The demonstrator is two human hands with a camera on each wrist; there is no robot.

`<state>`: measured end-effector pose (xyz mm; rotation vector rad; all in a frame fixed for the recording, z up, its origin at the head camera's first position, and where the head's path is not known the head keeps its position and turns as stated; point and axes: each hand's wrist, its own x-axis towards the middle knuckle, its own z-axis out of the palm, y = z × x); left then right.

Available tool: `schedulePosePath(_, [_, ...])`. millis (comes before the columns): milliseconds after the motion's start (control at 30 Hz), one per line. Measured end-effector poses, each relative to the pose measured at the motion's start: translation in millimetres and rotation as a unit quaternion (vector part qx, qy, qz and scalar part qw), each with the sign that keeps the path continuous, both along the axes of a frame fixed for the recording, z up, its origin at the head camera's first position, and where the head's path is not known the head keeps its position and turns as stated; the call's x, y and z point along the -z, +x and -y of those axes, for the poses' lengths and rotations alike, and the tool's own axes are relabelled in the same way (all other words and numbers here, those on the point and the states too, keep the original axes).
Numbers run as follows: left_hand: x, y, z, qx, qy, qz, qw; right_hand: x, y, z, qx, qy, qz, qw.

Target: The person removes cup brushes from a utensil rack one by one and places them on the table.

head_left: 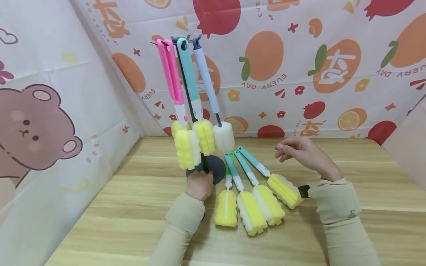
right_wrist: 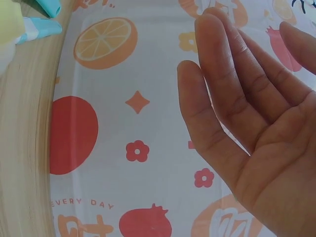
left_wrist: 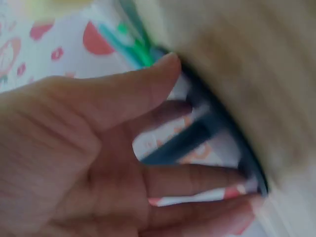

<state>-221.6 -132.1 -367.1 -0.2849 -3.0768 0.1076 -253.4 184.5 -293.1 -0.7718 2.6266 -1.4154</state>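
A black stand [head_left: 219, 170] with a round base and a thin upright post stands left of centre. At its foot, my left hand [head_left: 199, 184] holds the base, seen blurred in the left wrist view with thumb and fingers spread along the rim [left_wrist: 224, 111]. Sponge bottle brushes hang from the stand's top: one pink-handled [head_left: 173, 74], one teal-handled [head_left: 189, 74], one pale blue-handled [head_left: 207, 75]. Another yellow sponge head shows partly behind them. On the right, my right hand [head_left: 304, 153] hovers above the table, holding nothing, fingers loosely bent.
Several yellow-and-white sponge brushes [head_left: 251, 212] lie fanned out on the wooden table [head_left: 126, 221] between my arms, handles toward the stand. A fruit-print cloth [head_left: 213, 22] hangs behind the table, and a bear-print cloth [head_left: 66, 207] hangs on the left.
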Motion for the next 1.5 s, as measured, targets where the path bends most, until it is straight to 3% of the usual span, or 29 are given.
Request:
schedulePosePath(100, [-4.5,-8.9,15.4,0.019,0.043,0.071,0.9964,-0.1,0.1,0.0,-0.001,-0.001,0.000,1.0000])
schedulePosePath(167, [-5.7,-14.7,23.9,0.007,0.079,0.145,0.9862,0.2,-0.1,-0.1,-0.003,-0.001,0.002,1.0000])
schedulePosePath(233, [-1.4,-20.6,30.4,0.011,0.096,0.190,0.9771,0.7,0.0,-0.4,-0.006,-0.002,0.003,1.0000])
schedulePosePath(300, [0.6,-22.0,31.4,0.013,0.098,0.208,0.9731,1.1,0.2,-0.6,-0.008,0.000,0.004,1.0000])
schedulePosePath(433, [-0.6,-15.9,24.8,0.020,0.068,0.182,0.9807,0.8,0.5,-0.5,-0.009,0.002,0.003,0.9999])
schedulePosePath(567, [0.3,-7.6,16.7,0.033,-0.007,0.092,0.9952,0.7,-0.6,-0.9,-0.011,0.003,-0.002,0.9999])
schedulePosePath(633, [-0.3,-5.1,14.3,0.036,-0.040,0.054,0.9971,0.4,-0.8,-0.9,-0.011,0.004,-0.006,0.9999])
schedulePosePath(700, [-1.2,-4.4,14.2,0.041,-0.057,0.037,0.9968,0.3,-0.8,-0.7,-0.009,0.003,-0.007,0.9999])
schedulePosePath(967, [-8.2,-5.5,23.3,0.039,-0.019,0.075,0.9962,0.0,1.3,2.2,-0.008,-0.004,-0.007,0.9999])
schedulePosePath(1267, [-6.4,-3.4,24.2,0.041,-0.015,0.059,0.9973,0.3,1.8,9.4,-0.015,-0.014,-0.005,0.9998])
schedulePosePath(1500, [-5.2,-2.1,21.1,0.039,-0.018,0.057,0.9975,-0.1,-2.1,15.3,-0.027,-0.051,-0.048,0.9972])
